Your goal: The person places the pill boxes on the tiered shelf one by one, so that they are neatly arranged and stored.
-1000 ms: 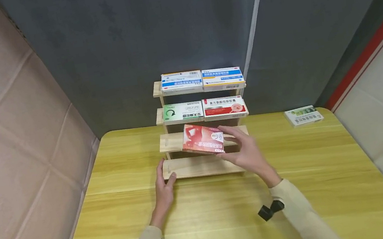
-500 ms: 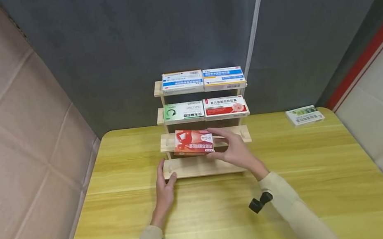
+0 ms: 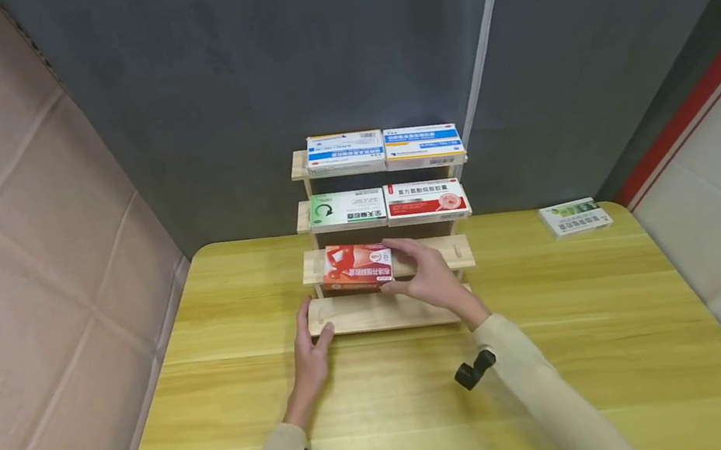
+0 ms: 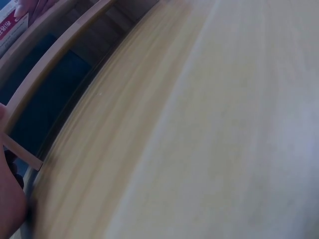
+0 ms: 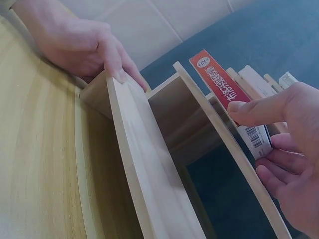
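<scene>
A four-tier wooden stepped rack [image 3: 391, 308] stands on the table. My left hand [image 3: 309, 359] grips the left end of its lowest board; in the right wrist view the thumb lies over that board's edge. With thumb and fingers, my right hand [image 3: 428, 275] pinches the right end of a red medicine box [image 3: 357, 266]. The box lies face up along the left half of the second-lowest tier, its barcode end [image 5: 255, 139] showing between thumb and fingers in the right wrist view. Only a corner of the red box [image 4: 14, 27] enters the left wrist view.
A green-and-white box [image 3: 347, 210] and a red-and-white box [image 3: 426, 199] sit side by side on the tier above. Two blue-and-white boxes [image 3: 345, 152] fill the top tier. Another white-and-green box [image 3: 575, 216] lies at the table's back right, near a dark wall [image 3: 252, 77].
My right hand has carried the red box left over the second-lowest tier, and the box has turned from slanted to nearly level with it. My left hand has kept its place on the rack.
</scene>
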